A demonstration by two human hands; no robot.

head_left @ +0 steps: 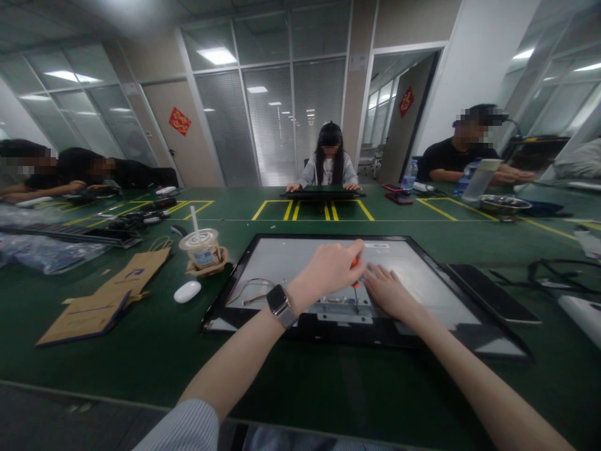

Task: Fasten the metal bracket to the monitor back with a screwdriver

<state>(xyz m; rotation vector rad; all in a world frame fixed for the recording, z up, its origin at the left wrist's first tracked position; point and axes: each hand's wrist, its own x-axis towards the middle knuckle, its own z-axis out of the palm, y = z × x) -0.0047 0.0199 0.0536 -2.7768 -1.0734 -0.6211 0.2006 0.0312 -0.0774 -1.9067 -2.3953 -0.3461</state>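
A screwdriver (355, 284) with an orange handle stands upright in the closed fingers of my left hand (328, 268), which wears a watch on its wrist. Its shaft points down at a metal bracket (345, 313) near the lower middle of a flat display panel (413, 263). Beside the screwdriver, my right hand (387, 291) rests on the panel, fingers stretched out. The panel lies on the green table (154, 369), pale back upward, inside a black frame. Thin cables (253, 291) run over the panel left of the bracket. The screwdriver's tip is too small to make out clearly.
Left of the panel are a lidded cup (201, 247) with a straw, a white mouse (187, 292) and a brown paper bag (101, 304). A black flat device (491, 291) lies at the right. Across the table a person (330, 160) has both hands on another dark panel (323, 194).
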